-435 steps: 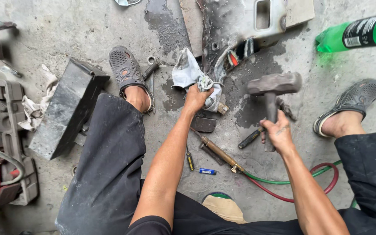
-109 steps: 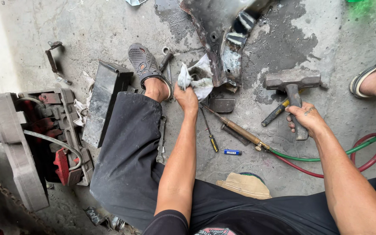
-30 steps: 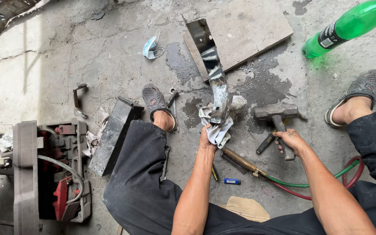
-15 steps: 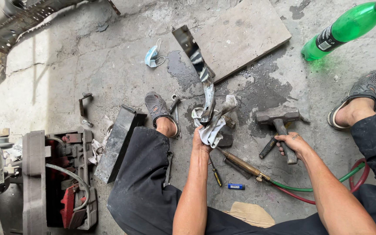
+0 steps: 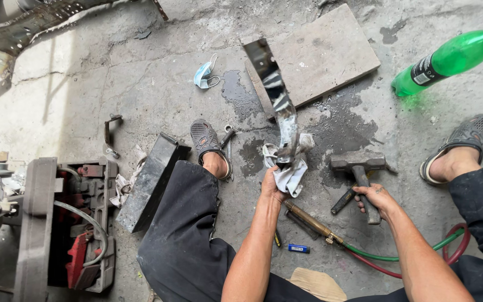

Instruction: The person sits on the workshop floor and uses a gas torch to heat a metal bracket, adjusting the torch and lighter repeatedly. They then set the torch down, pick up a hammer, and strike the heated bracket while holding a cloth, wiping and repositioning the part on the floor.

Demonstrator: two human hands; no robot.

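My left hand (image 5: 272,187) grips a white rag (image 5: 289,173) wrapped around the lower end of a long bent metal piece (image 5: 278,98), which stands up from the concrete floor. My right hand (image 5: 377,199) is closed on the handle of a heavy sledge hammer (image 5: 359,163) that lies on the floor with its head pointing away from me. A brass torch (image 5: 310,219) with green and red hoses (image 5: 398,257) lies between my arms.
A flat stone slab (image 5: 322,53) sits beyond the metal piece, a green plastic bottle (image 5: 445,59) at upper right. A black box (image 5: 149,182) and red machine parts (image 5: 79,223) lie left. A face mask (image 5: 204,74), a small blue lighter (image 5: 298,248) and my sandalled feet (image 5: 208,146) are nearby.
The metal piece has been raised more upright in my left hand's rag grip. My right hand has stayed on the hammer handle. The view has pulled back and shifted.
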